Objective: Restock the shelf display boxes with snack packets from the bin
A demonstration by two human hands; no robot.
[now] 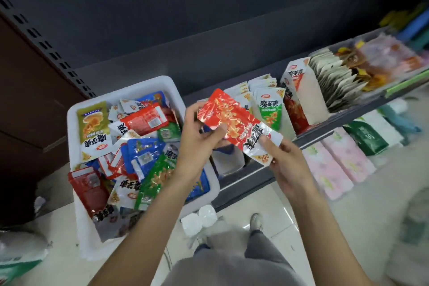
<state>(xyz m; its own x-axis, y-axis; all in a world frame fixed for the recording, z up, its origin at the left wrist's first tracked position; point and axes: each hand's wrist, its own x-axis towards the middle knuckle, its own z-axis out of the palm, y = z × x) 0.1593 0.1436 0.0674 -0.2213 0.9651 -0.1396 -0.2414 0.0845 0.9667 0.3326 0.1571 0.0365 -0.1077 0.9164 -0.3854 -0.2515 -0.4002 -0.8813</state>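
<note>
The bin (76, 123) on the left holds mixed packets. Above its right edge, the left hand (197, 137) and right hand (287, 165) both pinch one red packet (236, 123), grip clamped. It appears mid-sorting; next it likely goes upright into the red display box (299, 100).

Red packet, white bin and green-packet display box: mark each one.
red packet (228, 121): head view, on its red middle, between both hands.
white bin (139, 85): head view, on its far rim.
green-packet display box (270, 109): head view, on the front green packet.
</note>
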